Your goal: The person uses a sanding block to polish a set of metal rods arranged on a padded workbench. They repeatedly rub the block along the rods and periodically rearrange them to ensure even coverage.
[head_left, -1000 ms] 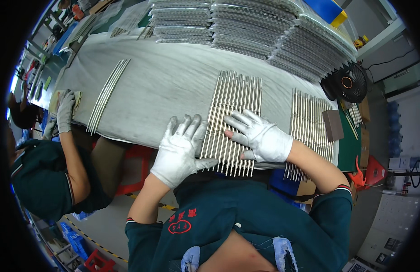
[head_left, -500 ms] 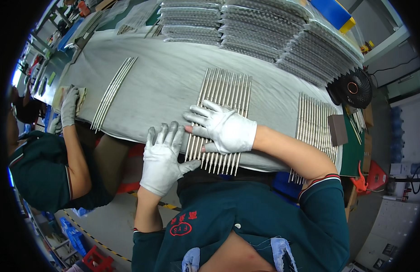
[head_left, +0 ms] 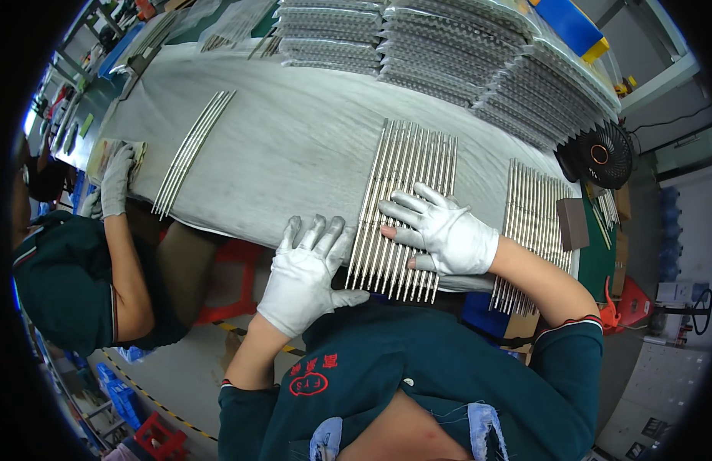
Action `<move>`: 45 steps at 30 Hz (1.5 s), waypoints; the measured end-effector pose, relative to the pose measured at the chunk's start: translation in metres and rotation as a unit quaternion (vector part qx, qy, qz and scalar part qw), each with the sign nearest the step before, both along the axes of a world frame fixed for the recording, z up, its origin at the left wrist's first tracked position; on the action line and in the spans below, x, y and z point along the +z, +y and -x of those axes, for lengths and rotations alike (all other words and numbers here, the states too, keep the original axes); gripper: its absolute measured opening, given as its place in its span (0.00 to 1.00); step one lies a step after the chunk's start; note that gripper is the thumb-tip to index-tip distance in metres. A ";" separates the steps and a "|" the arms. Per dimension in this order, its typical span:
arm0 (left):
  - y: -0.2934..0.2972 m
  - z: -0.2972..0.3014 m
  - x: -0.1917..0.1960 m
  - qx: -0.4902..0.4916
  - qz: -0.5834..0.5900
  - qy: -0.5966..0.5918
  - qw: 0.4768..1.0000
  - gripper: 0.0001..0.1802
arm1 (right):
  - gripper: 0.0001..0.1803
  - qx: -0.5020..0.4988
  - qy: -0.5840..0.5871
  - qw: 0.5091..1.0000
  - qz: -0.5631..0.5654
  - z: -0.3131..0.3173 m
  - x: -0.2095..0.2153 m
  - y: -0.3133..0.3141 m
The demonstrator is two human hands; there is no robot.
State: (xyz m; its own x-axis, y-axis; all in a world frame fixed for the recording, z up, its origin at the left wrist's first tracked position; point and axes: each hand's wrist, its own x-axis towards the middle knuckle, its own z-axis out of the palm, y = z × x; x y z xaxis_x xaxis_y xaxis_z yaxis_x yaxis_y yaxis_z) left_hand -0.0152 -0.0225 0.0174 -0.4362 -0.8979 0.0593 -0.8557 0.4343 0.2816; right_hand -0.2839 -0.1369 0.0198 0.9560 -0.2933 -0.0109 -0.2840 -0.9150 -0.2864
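A row of several long thin metal rods (head_left: 406,177) lies side by side on the grey cloth-covered table (head_left: 294,146). My right hand (head_left: 440,230), in a white glove, rests flat on the near part of this row with fingers spread. Left of the rods, my left hand (head_left: 306,269), also white-gloved, lies palm down at the table's near edge, its thumb touching the row's near ends. Neither hand grips anything.
A second row of rods (head_left: 532,215) lies to the right, beside a dark block (head_left: 575,223) and a black fan (head_left: 602,154). Another rod bundle (head_left: 193,150) lies at left near a co-worker's gloved hand (head_left: 116,177). Stacks of bagged rods (head_left: 463,54) fill the far side.
My right hand slid left over the rods and then settled back on the near part of the row. My left hand stayed at the table's near edge beside the row.
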 end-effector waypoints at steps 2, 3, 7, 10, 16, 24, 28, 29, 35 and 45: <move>0.001 -0.007 -0.002 0.027 0.021 -0.030 0.999 0.56 | 0.34 0.006 -0.011 1.000 0.008 -0.009 -0.003 -0.002; 0.001 -0.010 -0.003 0.041 0.032 -0.045 0.998 0.55 | 0.34 0.010 -0.017 1.000 0.011 -0.015 -0.005 -0.003; 0.005 -0.021 0.005 0.080 0.027 -0.078 0.993 0.54 | 0.34 0.036 -0.047 0.998 0.031 -0.048 -0.008 -0.011; 0.009 -0.024 0.004 0.087 0.027 -0.089 0.992 0.53 | 0.32 0.060 -0.073 0.995 0.041 -0.069 -0.020 -0.028; 0.018 -0.027 -0.004 0.097 0.013 -0.076 0.992 0.54 | 0.32 -0.028 -0.069 0.991 0.113 -0.092 -0.038 -0.110; 0.015 -0.016 -0.014 0.079 0.051 -0.012 0.996 0.55 | 0.29 -0.008 -0.052 0.995 0.082 -0.075 -0.037 -0.147; 0.012 -0.012 -0.012 0.072 0.049 -0.030 0.996 0.54 | 0.28 0.018 -0.034 0.994 0.099 -0.059 -0.032 -0.153; 0.012 -0.011 -0.011 0.069 0.045 -0.034 0.996 0.54 | 0.28 0.012 -0.045 0.996 0.076 -0.057 -0.033 -0.153; 0.014 -0.006 -0.015 0.058 0.062 -0.026 0.996 0.53 | 0.26 -0.011 -0.097 0.995 -0.010 -0.047 -0.038 -0.144; 0.029 -0.006 -0.007 0.039 0.142 0.133 0.980 0.38 | 0.34 -0.074 -0.046 0.994 0.066 -0.021 -0.007 -0.095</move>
